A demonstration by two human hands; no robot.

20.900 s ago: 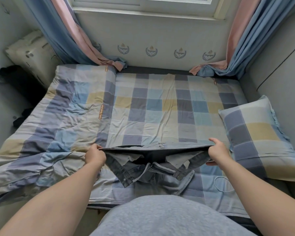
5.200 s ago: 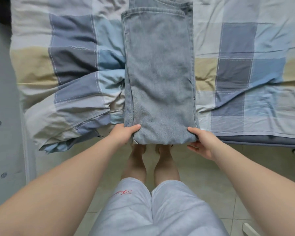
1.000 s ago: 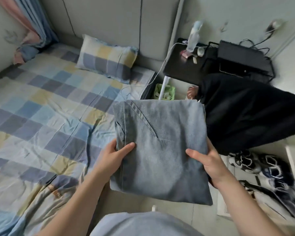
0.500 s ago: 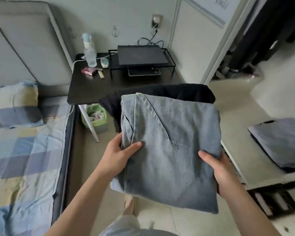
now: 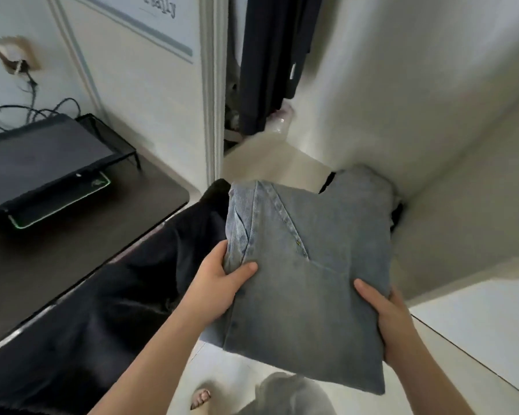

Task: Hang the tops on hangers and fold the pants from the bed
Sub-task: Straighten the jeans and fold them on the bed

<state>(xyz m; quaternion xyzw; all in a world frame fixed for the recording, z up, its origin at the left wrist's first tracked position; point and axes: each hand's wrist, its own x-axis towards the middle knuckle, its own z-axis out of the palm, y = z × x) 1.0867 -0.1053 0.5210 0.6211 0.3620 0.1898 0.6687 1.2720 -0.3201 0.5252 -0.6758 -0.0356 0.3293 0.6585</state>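
left hand (image 5: 222, 280) and right hand (image 5: 384, 313) each grasp the folded pale-blue denim jeans (image 5: 306, 283); folding appears complete, placement pending; remaining garments cannot be assessed.

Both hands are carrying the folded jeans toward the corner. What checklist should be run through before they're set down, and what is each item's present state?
1. Jeans folded into a compact square: ok.
2. Left hand grips the left edge, thumb on top: ok.
3. Right hand grips the right edge, thumb on top: ok.
4. No loose leg hanging out of the fold: ok.
5. Folded grey garment by the wall lies flat enough to stack on: cannot tell, mostly hidden.
6. Jeans clear of the black garment on the left: cannot tell.
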